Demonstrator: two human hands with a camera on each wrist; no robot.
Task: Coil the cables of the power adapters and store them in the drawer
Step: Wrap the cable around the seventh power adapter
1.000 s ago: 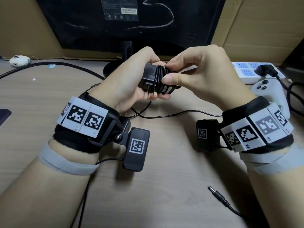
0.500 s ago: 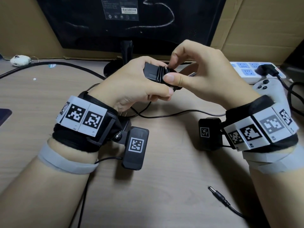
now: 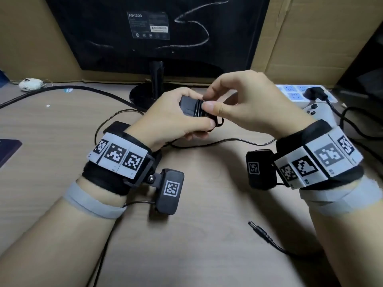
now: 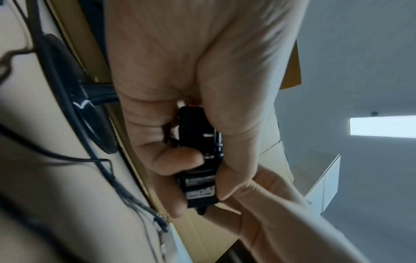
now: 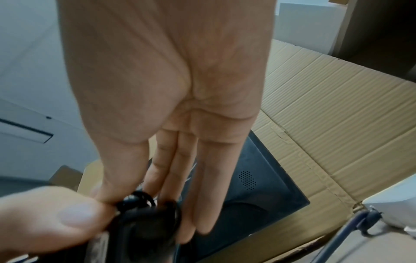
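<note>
step: we're mid-wrap on the first power adapter (image 3: 189, 107). A few turns of its cable (image 3: 226, 141) already sit around the black brick, so I'd call the coiling well started but not done.

left hand (image 3: 172, 119): fingers and thumb curled round the adapter, holding it up off the desk (image 3: 196, 235) in front of the monitor stand (image 3: 154, 85). In the left wrist view the prongs and the label show between the fingers.

right hand (image 3: 244, 106): thumb and forefinger pinch the cable right at the wound turns. In the right wrist view the other fingers lie straight and close together behind the brick.

loose end: plenty of cable is not yet wound. It droops under the hands, runs across the desk, and the barrel plug (image 3: 259, 229) lies near the right forearm, well apart from the brick.

next move: my guess is more loops, feeding the slack in with the right hand while the left keeps the brick steady, then tucking the plug end so it doesn't unspool.

drawer: not visible in any view, so can't say where it is.

other stuff: a power strip (image 3: 298, 94) sits at the back right with something plugged in.
</note>
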